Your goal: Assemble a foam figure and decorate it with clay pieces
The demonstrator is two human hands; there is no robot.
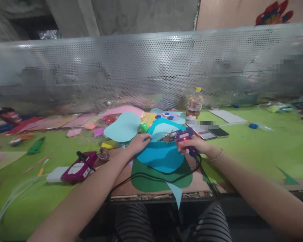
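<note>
My right hand [192, 144] is closed round a dark blue glue gun [185, 134] with a small red light lit. The gun's nozzle points left over a blue craft-sheet piece [160, 156], which has a pale blue shape [164, 131] at its upper part. At the left edge of the blue piece my left hand [141, 143] has its fingers together, pinching that edge. Beneath lies a dark green sheet [146, 179], partly covered. The gun's black cord [151, 176] loops across the green sheet toward the left.
A purple power box [79, 168] with a white plug [56, 174] stands left of my left forearm. Phones [218, 131] lie right of the gun, with a drink bottle [195, 104] behind. A perforated metal screen [151, 74] closes off the table's back. A green cutter [36, 145] lies far left.
</note>
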